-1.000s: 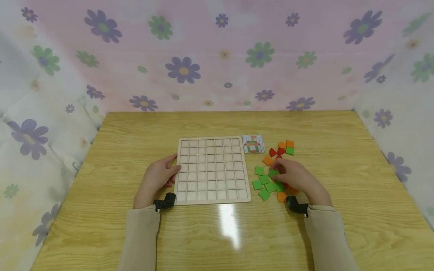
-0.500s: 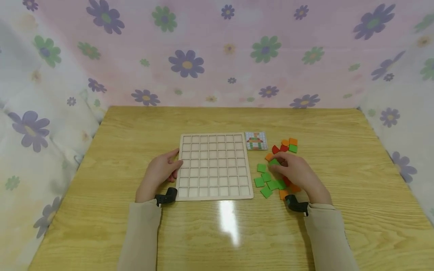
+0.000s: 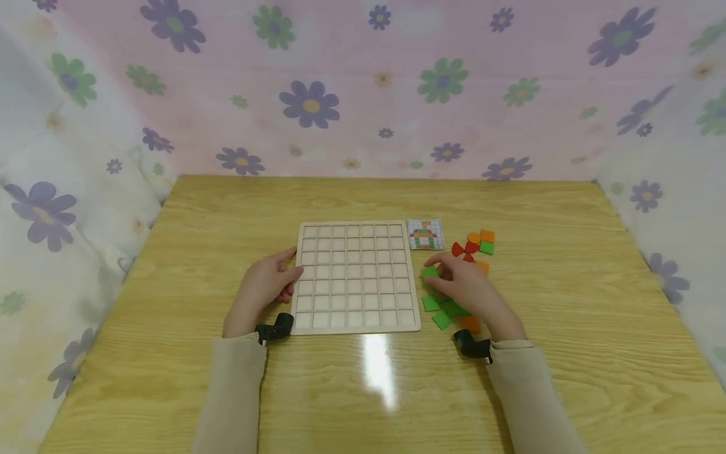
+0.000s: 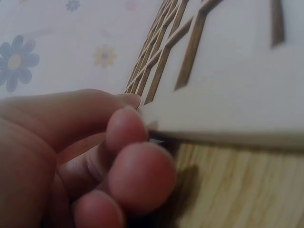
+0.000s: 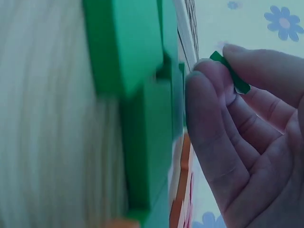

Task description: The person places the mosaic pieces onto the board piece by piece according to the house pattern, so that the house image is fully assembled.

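At the left edge of a pale wooden grid board [image 3: 355, 277], my left hand [image 3: 263, 287] holds the rim, thumb on top and fingertips against the side. The left wrist view shows these fingertips [image 4: 142, 175] close beneath the board's edge [image 4: 228, 135]. Thumb and finger of my right hand [image 3: 465, 284] pinch a green square tile [image 3: 430, 272] just right of the board. In the right wrist view this green tile [image 5: 232, 73] is seen edge-on between the fingertips. Under the right hand lie more green tiles [image 3: 441, 320], partly hidden. The board's cells hold no tiles.
A small printed pattern card [image 3: 426, 234] lies by the board's upper right corner. Red pieces [image 3: 457, 249], an orange round piece [image 3: 473, 238] and an orange square [image 3: 487, 236] lie behind the right hand. Flowered cloth [image 3: 351, 82] encloses the table's back and sides.
My right hand has lifted a green tile from the pile and moved left with it, towards the board. The left hand stays at the board's edge. The head view has shifted slightly.
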`<state>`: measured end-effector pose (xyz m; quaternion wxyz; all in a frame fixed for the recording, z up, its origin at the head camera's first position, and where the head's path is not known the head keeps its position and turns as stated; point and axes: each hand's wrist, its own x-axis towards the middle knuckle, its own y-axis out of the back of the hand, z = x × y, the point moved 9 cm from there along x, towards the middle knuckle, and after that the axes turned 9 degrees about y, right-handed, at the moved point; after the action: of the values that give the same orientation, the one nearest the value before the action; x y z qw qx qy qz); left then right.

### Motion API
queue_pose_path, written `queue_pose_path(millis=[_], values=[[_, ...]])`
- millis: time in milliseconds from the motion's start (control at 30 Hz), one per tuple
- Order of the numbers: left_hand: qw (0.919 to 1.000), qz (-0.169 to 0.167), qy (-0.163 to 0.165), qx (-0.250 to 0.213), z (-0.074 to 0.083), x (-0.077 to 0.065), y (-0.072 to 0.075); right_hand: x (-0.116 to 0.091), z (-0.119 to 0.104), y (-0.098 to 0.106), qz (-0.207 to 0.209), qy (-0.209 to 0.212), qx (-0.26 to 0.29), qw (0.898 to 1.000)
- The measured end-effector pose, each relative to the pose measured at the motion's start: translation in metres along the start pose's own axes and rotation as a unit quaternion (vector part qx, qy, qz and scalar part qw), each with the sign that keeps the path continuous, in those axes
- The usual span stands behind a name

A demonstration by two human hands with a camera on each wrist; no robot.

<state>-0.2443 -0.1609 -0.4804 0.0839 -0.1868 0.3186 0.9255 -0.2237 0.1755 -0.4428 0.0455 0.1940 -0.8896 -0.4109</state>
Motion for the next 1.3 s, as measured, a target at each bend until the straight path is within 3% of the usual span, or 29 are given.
queue_pose_path(millis=[200,533,1000,1300], values=[[0.9997,-0.008,0.02,-0.014,-0.002,-0.001,-0.002,0.001,-0.013,-0.007,-0.004,0.02,0.0,1.0],[1.0,-0.006,-0.002,-0.001,0.002,-0.002,0.005,0.008,-0.033,-0.027,-0.018,0.04,0.023,0.999],[0.9997,-0.005,0.016,-0.016,-0.003,-0.002,0.003,0.012,-0.056,-0.055,-0.033,0.059,0.052,0.996],[0.9995,-0.007,0.016,-0.027,-0.003,-0.002,0.003,0.016,-0.077,-0.068,-0.034,0.077,0.006,0.996]])
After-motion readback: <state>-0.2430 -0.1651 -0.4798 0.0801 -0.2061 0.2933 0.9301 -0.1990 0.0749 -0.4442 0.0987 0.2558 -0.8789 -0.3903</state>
